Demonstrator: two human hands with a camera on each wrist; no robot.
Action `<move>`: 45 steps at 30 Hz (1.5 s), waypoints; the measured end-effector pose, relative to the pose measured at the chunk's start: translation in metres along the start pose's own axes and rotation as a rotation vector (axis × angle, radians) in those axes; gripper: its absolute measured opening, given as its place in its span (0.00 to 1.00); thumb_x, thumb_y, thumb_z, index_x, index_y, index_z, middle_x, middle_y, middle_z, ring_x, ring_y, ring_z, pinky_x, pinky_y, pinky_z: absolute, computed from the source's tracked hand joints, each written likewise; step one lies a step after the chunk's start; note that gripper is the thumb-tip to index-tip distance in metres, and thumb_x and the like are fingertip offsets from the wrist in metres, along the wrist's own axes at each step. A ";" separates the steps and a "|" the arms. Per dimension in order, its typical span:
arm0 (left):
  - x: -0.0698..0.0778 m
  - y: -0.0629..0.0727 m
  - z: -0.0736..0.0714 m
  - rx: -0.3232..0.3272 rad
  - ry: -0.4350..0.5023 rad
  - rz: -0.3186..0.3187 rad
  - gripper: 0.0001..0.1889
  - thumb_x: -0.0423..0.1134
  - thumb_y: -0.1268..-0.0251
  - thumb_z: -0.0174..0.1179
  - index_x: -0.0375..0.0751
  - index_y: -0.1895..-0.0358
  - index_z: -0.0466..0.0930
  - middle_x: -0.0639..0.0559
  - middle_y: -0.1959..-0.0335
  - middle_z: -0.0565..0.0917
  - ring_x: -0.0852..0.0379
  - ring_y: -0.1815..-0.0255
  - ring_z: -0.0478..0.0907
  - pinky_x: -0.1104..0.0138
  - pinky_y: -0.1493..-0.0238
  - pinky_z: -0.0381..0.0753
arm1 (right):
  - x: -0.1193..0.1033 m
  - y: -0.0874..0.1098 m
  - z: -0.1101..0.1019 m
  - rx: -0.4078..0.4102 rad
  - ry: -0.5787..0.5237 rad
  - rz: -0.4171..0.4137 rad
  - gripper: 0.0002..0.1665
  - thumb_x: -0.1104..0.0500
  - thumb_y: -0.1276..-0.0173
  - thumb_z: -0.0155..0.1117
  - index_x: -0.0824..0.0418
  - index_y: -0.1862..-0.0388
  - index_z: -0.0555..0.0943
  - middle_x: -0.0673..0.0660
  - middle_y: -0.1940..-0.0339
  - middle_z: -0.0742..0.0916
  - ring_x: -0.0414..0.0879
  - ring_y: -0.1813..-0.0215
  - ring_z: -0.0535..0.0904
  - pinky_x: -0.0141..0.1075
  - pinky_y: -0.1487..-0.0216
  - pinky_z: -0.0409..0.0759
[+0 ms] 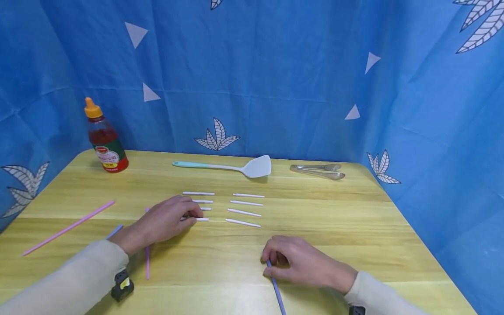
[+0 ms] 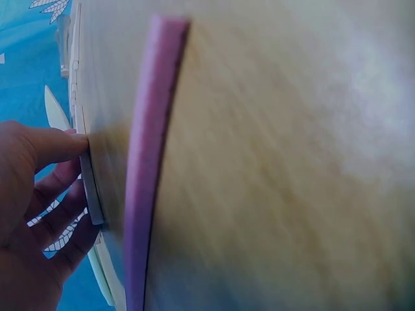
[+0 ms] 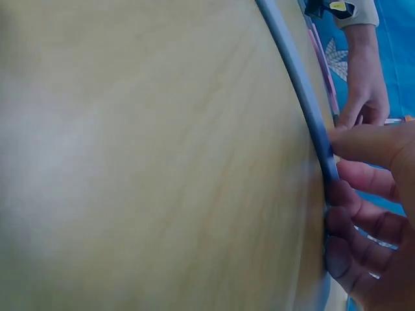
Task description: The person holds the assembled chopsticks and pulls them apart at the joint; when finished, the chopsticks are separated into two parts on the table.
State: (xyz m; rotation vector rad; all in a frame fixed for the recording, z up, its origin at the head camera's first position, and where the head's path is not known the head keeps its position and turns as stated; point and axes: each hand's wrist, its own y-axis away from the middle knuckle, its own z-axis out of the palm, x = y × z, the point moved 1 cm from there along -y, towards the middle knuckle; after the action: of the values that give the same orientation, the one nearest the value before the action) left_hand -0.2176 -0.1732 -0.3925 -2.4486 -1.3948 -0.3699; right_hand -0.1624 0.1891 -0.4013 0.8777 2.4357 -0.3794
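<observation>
Blue stick (image 1: 278, 297) nearest camera, pinched between thumb and fingers of right hand (image 1: 303, 262). Front white stick (image 1: 203, 219) of left column, gripped by left hand (image 1: 169, 221) at table (image 1: 334, 232) level. Best kept flat, parallel with neighbouring white sticks (image 1: 198, 193); avoid nudging.

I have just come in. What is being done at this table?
A person's left hand pinches the nearest white stick of a column of four; four more white sticks lie in a column to the right. The right hand holds a blue stick. Two pink sticks lie left of both columns.
</observation>
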 end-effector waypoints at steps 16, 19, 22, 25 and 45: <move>0.024 -0.004 0.003 0.043 0.015 0.050 0.11 0.42 0.24 0.70 0.53 0.43 0.88 0.56 0.47 0.88 0.48 0.36 0.83 0.44 0.31 0.82 | -0.015 -0.033 0.012 0.015 0.077 -0.093 0.06 0.59 0.22 0.73 0.49 0.56 0.82 0.40 0.64 0.83 0.28 0.62 0.74 0.23 0.60 0.78; 0.041 -0.005 0.007 0.026 0.022 0.092 0.09 0.43 0.23 0.69 0.54 0.44 0.88 0.59 0.51 0.87 0.53 0.40 0.83 0.47 0.34 0.84 | -0.017 -0.035 0.014 0.022 0.074 -0.112 0.07 0.59 0.22 0.73 0.50 0.57 0.81 0.41 0.64 0.83 0.29 0.62 0.75 0.22 0.59 0.78; 0.057 -0.003 0.014 -0.006 0.038 0.145 0.08 0.44 0.21 0.68 0.53 0.46 0.88 0.61 0.53 0.86 0.58 0.45 0.83 0.52 0.39 0.85 | -0.015 -0.032 0.014 0.024 0.061 -0.082 0.08 0.57 0.24 0.75 0.49 0.57 0.82 0.41 0.63 0.83 0.30 0.61 0.76 0.23 0.59 0.79; 0.073 -0.002 0.021 -0.053 0.067 0.179 0.08 0.48 0.20 0.67 0.54 0.46 0.89 0.63 0.52 0.86 0.61 0.47 0.82 0.55 0.41 0.86 | -0.011 -0.026 0.009 0.025 0.045 -0.027 0.09 0.55 0.25 0.77 0.48 0.56 0.82 0.40 0.62 0.83 0.32 0.61 0.77 0.25 0.58 0.79; 0.090 -0.003 0.038 -0.104 0.149 0.305 0.06 0.40 0.19 0.66 0.50 0.48 0.90 0.62 0.54 0.86 0.70 0.57 0.77 0.68 0.51 0.83 | 0.005 -0.008 -0.007 0.048 0.077 0.029 0.07 0.52 0.16 0.65 0.50 0.52 0.89 0.40 0.61 0.86 0.29 0.60 0.77 0.29 0.57 0.82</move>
State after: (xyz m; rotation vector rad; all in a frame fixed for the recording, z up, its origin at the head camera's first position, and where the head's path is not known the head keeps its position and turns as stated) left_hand -0.1729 -0.0861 -0.3939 -2.6035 -0.9460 -0.5501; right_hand -0.1735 0.1883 -0.3978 0.9634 2.4905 -0.4015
